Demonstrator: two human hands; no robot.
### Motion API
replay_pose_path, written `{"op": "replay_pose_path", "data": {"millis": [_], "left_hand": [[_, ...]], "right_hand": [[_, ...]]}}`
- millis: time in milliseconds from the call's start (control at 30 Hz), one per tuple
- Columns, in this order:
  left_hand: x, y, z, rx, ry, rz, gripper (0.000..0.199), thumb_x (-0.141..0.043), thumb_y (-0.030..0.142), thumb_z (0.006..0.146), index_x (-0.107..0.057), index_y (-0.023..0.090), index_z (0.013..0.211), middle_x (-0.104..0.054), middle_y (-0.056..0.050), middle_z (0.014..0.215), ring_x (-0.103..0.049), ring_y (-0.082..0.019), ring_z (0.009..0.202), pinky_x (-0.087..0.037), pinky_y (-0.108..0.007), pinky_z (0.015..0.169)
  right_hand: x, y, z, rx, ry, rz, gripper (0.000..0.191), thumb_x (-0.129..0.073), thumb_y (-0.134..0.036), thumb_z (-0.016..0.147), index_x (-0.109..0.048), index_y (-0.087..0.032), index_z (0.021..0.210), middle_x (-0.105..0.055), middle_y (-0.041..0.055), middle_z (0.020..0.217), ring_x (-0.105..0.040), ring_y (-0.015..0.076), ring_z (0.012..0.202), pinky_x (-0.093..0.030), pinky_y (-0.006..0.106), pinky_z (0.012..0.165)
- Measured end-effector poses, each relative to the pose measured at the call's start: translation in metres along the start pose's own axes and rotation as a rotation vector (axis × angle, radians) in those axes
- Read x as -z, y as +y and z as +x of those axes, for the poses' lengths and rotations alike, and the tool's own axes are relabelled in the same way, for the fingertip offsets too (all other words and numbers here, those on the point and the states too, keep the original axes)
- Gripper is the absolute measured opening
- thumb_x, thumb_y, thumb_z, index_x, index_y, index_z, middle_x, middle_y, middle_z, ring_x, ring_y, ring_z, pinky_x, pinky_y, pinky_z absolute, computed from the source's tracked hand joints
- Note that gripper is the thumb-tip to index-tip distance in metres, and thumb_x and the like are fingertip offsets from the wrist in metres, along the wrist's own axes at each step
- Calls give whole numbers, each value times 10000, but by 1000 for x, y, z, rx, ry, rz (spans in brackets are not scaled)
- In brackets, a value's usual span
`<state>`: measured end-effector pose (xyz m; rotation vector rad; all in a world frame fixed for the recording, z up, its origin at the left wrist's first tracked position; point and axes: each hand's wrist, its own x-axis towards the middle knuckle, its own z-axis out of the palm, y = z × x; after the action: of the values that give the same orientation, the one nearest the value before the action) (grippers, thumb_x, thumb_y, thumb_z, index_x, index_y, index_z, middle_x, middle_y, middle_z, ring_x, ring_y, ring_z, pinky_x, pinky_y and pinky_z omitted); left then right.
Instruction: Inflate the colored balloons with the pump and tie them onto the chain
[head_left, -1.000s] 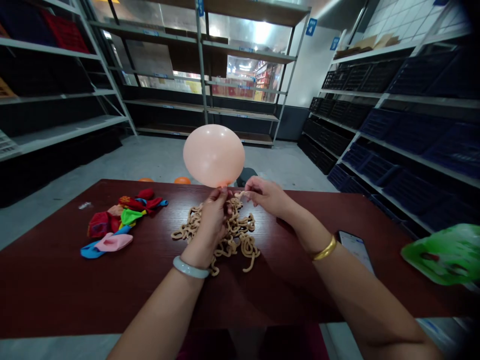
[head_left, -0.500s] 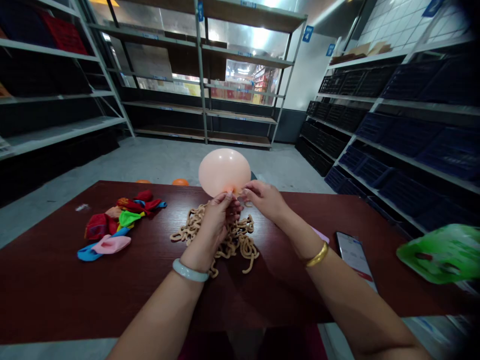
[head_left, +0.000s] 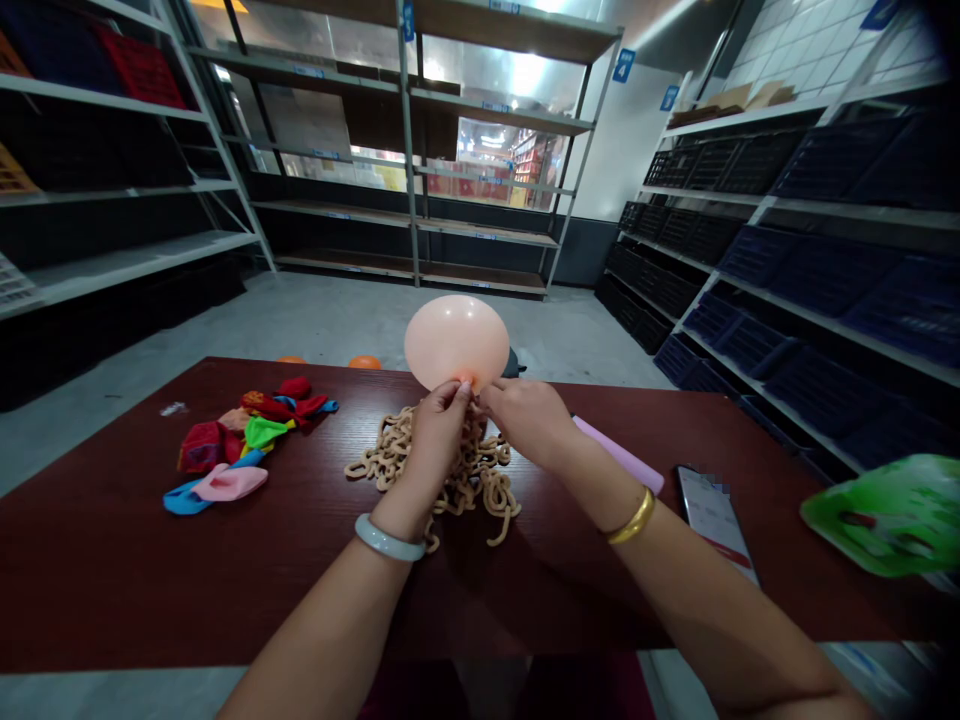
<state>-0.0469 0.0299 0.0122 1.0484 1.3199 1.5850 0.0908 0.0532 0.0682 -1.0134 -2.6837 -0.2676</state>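
Observation:
A round, inflated peach balloon (head_left: 456, 340) stands above the far edge of the table, its neck pointing toward me. My left hand (head_left: 441, 425) pinches that neck between thumb and fingers. Right beside it, my right hand (head_left: 521, 415) is closed with its fingertips against the neck area; what it grips is hidden by the fingers. Under both hands lies a tangled heap of tan, cord-like loops (head_left: 390, 450) on the dark red table (head_left: 300, 590).
Limp coloured balloons (head_left: 229, 483) lie at left. To the right are a lilac tube-shaped object (head_left: 619, 455), a phone (head_left: 716, 520) and a green plastic pouch (head_left: 889, 515). Orange round things (head_left: 365, 362) show past the far edge. Shelves (head_left: 480, 235) with crates stand around.
My right hand has moved left and in against the balloon's neck, its fingers more curled. The lilac object shows more now. The view has shifted slightly.

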Motion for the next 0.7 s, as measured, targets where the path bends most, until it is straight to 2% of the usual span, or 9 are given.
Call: {"op": "replay_pose_path", "data": {"millis": [100,200,333,500,600,700], "left_hand": [[3,-6,2,-201,30,269,284,-534,435,841,-632,176,775,-631,-14,696,-596,-159,662,-423,-232,575],[3,-8,1,-306,66,430,288,-489,414,878,-663,184,880,-661,-32,758,-595,-170,704,-413,-248,625],[2,-9,0,-347,99,481,301,-465,387,896,-668,176,967,-685,-66,841,-605,-189,749,-415,-272,675],[8,-8,9,-326,124,459,254,-496,343,867,-673,167,910,-687,-67,825,-605,-204,765,-416,-287,701],[7,-8,11,-301,124,359,211,-541,330,830,-668,170,884,-675,-53,813,-595,-194,771,-417,-273,682],[0,-8,6,-171,46,43,170,-584,336,787,-625,171,794,-599,-4,658,-523,-132,581,-379,-225,533]], "right_hand": [[2,-5,3,1,-85,-62,208,-440,-140,908,-625,-133,1003,-694,133,905,-625,214,786,-424,290,644],[0,-7,8,-41,-83,-45,203,-449,-179,908,-631,-130,982,-692,142,926,-632,226,798,-431,305,660],[-3,-10,12,-156,-4,28,204,-449,-257,916,-623,-150,920,-683,114,906,-629,220,814,-436,310,698],[3,-6,14,-94,34,157,178,-477,-212,880,-623,-160,967,-668,104,957,-609,204,841,-425,300,714],[9,2,23,-90,8,468,150,-507,-182,838,-647,-183,892,-667,46,840,-591,163,755,-421,272,675],[16,3,36,-190,-104,1039,145,-528,-226,838,-651,-172,893,-620,3,691,-532,112,586,-409,234,556]]}}
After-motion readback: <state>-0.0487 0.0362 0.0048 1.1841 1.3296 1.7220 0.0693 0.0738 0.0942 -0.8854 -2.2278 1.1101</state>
